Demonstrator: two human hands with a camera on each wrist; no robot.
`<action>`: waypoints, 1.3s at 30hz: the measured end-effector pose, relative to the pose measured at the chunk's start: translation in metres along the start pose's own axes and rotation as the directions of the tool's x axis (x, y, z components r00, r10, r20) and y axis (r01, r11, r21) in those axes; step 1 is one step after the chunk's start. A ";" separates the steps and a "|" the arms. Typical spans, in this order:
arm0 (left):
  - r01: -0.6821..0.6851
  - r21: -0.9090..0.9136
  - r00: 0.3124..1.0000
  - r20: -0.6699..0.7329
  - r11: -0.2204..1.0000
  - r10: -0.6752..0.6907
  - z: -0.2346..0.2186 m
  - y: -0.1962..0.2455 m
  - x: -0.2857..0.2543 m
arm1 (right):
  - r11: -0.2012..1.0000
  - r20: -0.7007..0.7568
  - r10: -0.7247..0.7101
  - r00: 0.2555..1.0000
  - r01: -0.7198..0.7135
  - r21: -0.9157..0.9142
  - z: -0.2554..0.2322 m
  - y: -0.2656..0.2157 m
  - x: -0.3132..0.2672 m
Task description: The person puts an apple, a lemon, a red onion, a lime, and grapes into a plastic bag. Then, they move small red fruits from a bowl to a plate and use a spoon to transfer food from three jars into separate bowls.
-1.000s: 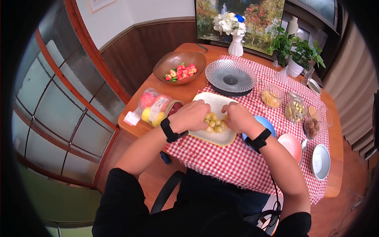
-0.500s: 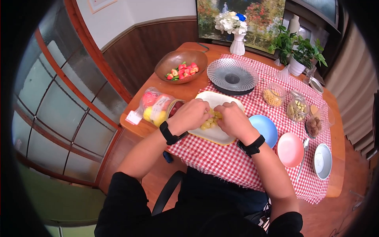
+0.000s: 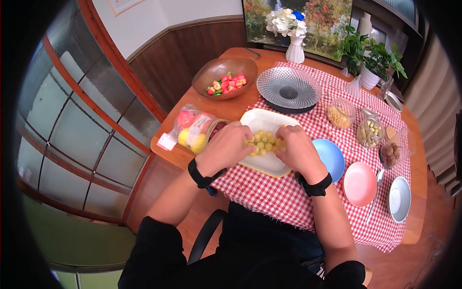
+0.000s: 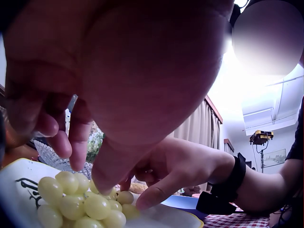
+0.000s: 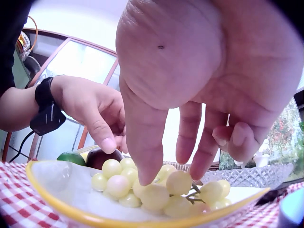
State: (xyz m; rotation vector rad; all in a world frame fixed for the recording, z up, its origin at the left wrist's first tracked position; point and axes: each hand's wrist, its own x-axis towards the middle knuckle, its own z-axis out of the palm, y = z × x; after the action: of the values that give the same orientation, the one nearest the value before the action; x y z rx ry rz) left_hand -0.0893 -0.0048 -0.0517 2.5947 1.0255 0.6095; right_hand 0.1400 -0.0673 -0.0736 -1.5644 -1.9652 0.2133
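Note:
A bunch of pale green grapes [image 3: 262,143] lies in a white tray [image 3: 272,167] with a yellow rim. My left hand [image 3: 225,148] grips the bunch's left end; in the right wrist view its thumb [image 5: 107,144] comes down at the grapes. On the opposite end, my right hand [image 3: 302,150] holds grapes between its thumb [image 5: 148,164] and fingers. Part of the green stem [image 5: 194,194] shows among the grapes in the right wrist view. My hands hide some of the bunch in the head view.
Left of the tray lies a clear bag of fruit [image 3: 196,129]. Behind stand a brown bowl [image 3: 204,79] of small red fruits and a glass bowl [image 3: 274,82]. A blue plate [image 3: 331,159], a pink plate [image 3: 360,185], a pale bowl [image 3: 399,198] and several jars stand to the right.
Both hands were closer together over the grapes; now they are farther apart, each at one end of the bunch, which shows spread sideways between them. The head view has shifted slightly.

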 end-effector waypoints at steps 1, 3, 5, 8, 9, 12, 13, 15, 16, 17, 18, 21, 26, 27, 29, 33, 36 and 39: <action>0.013 -0.005 0.999 0.031 1.000 -0.013 0.001 0.003 -0.001 | 1.000 0.007 0.000 1.000 0.000 -0.009 0.000 0.000 -0.001; 0.034 0.010 0.998 0.060 0.999 -0.035 0.004 0.011 -0.001 | 1.000 0.011 0.002 1.000 -0.002 -0.019 0.001 0.002 -0.004; 0.059 0.027 0.994 0.087 0.998 -0.061 0.010 0.015 -0.002 | 0.999 0.018 0.003 1.000 -0.003 -0.032 0.005 0.006 -0.006; 0.070 0.077 0.995 0.058 0.995 -0.075 0.017 0.016 -0.001 | 0.999 0.038 0.015 0.999 -0.013 -0.048 0.007 0.007 -0.006; 0.074 0.103 0.994 0.071 0.992 -0.082 0.018 0.017 0.001 | 0.999 0.036 0.014 0.999 -0.013 -0.045 0.007 0.006 -0.006; 0.074 0.120 0.995 0.060 0.990 -0.081 0.017 0.015 0.006 | 0.999 0.033 -0.009 0.999 0.010 -0.052 0.009 0.005 -0.006; 0.066 0.105 0.997 0.035 0.992 -0.071 0.017 0.014 0.008 | 0.999 0.038 -0.013 0.999 0.015 -0.047 0.009 0.004 -0.007; 0.052 0.101 0.998 -0.030 0.994 -0.049 0.017 0.013 0.009 | 0.999 0.041 -0.018 0.999 0.020 -0.039 0.009 0.002 -0.007; 0.036 0.093 0.995 -0.096 0.995 -0.027 0.016 0.013 0.009 | 1.000 0.025 -0.009 1.000 0.010 -0.021 0.008 0.001 -0.008; 0.036 0.096 0.995 -0.094 0.995 -0.027 0.015 0.013 0.010 | 1.000 0.009 0.000 1.000 0.000 -0.003 0.007 -0.001 -0.008; 0.010 0.065 0.995 -0.096 0.998 -0.003 0.014 0.012 0.010 | 1.000 0.008 0.000 1.000 0.000 0.000 0.007 -0.001 -0.009; 0.001 -0.006 0.997 -0.076 1.000 -0.002 0.010 0.015 0.011 | 0.999 -0.096 -0.045 0.994 0.044 -0.010 0.004 -0.004 -0.010; 0.030 -0.007 0.999 0.030 1.000 -0.030 0.009 0.011 0.010 | 0.997 0.045 -0.022 0.999 0.026 -0.074 0.007 0.000 -0.011; 0.006 0.062 1.000 0.013 0.998 -0.007 0.009 0.006 0.007 | 0.997 0.045 -0.023 0.999 0.026 -0.073 0.005 0.002 -0.011; -0.017 0.130 1.000 -0.005 0.991 0.018 0.006 0.004 0.007 | 1.000 0.058 -0.021 0.998 0.022 -0.019 -0.002 0.002 -0.011; 0.000 0.179 0.999 0.034 0.984 -0.006 -0.002 0.007 0.009 | 1.000 -0.046 -0.002 0.999 0.001 -0.017 -0.002 0.016 -0.008; 0.010 0.072 0.983 0.180 0.997 -0.023 -0.007 0.015 0.013 | 1.000 -0.039 0.008 0.999 -0.009 -0.019 -0.004 0.021 -0.009; 0.064 0.006 0.954 0.293 0.998 -0.063 -0.002 0.017 0.012 | 0.999 -0.008 0.042 0.999 -0.042 -0.021 0.000 0.017 -0.010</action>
State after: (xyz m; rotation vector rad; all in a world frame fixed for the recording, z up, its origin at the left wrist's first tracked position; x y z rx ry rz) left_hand -0.0727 -0.0078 -0.0396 2.5371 1.0019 0.2008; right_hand 0.1552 -0.0712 -0.0852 -1.6189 -1.9362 0.2046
